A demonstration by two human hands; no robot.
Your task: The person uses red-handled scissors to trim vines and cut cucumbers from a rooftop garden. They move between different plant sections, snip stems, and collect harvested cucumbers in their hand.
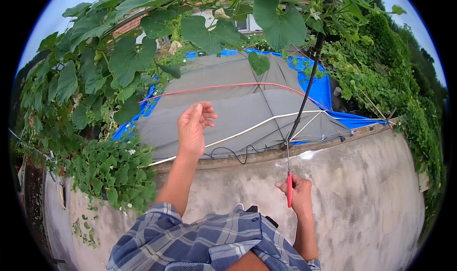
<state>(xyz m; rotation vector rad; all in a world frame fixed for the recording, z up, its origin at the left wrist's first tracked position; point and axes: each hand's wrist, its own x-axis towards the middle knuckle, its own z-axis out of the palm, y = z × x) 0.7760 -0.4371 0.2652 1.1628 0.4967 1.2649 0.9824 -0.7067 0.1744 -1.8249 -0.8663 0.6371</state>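
Note:
My left hand (192,128) is raised in front of the grey cover, palm turned right. Its fingers are loosely bent and apart, with nothing visible in them. My right hand (301,195), lower and to the right, grips red-handled scissors (289,189), seen edge-on. Their thin metal blades point up, their tip overlapping the foot of a dark pole (309,83) in the picture; whether they touch, I cannot tell. Broad green leaves (280,21) of a climbing vine hang above both hands, with a few withered pale flowers (174,47) and a small green fruit (97,56) among them.
A grey cover (223,99) over blue tarpaulin (314,83) spreads beyond a concrete ledge (352,190). A red strip (228,86), a white pole (238,129) and a black cord (231,152) cross it. Smaller-leaved plants (114,171) grow at the left; dense greenery (388,80) stands right.

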